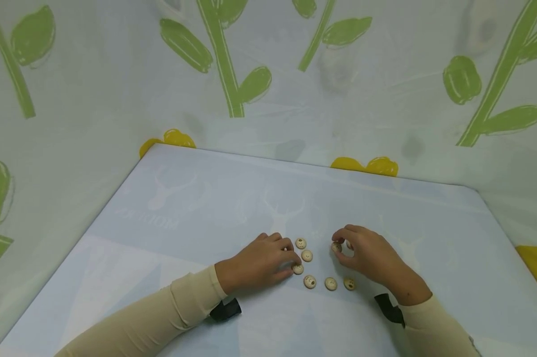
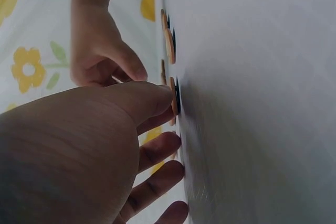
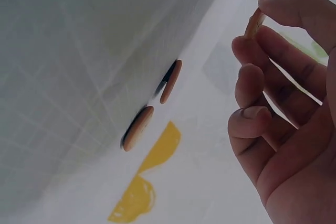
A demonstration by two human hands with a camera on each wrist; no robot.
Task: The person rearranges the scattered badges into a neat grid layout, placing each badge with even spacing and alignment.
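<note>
Small round wooden discs printed with faces lie in a curved row on the table. My right hand (image 1: 371,250) pinches one wooden disc (image 1: 336,247) between thumb and fingertips, raised off the table; that disc (image 3: 255,23) is edge-on in the right wrist view. Another disc (image 1: 349,245) shows partly behind the right hand. My left hand (image 1: 261,260) has thumb and index finger at the edges of a disc (image 1: 297,268) on the table. In the left wrist view, the thumb lies against this disc (image 2: 174,97), and the other fingers are spread along the tabletop.
Above the left hand's disc are two discs, an upper one (image 1: 301,243) and a lower one (image 1: 307,256). Nearer me lie three more: a left disc (image 1: 310,281), a middle disc (image 1: 330,283) and a right disc (image 1: 349,283). A leaf-patterned curtain (image 1: 384,109) hangs behind the pale table (image 1: 130,277).
</note>
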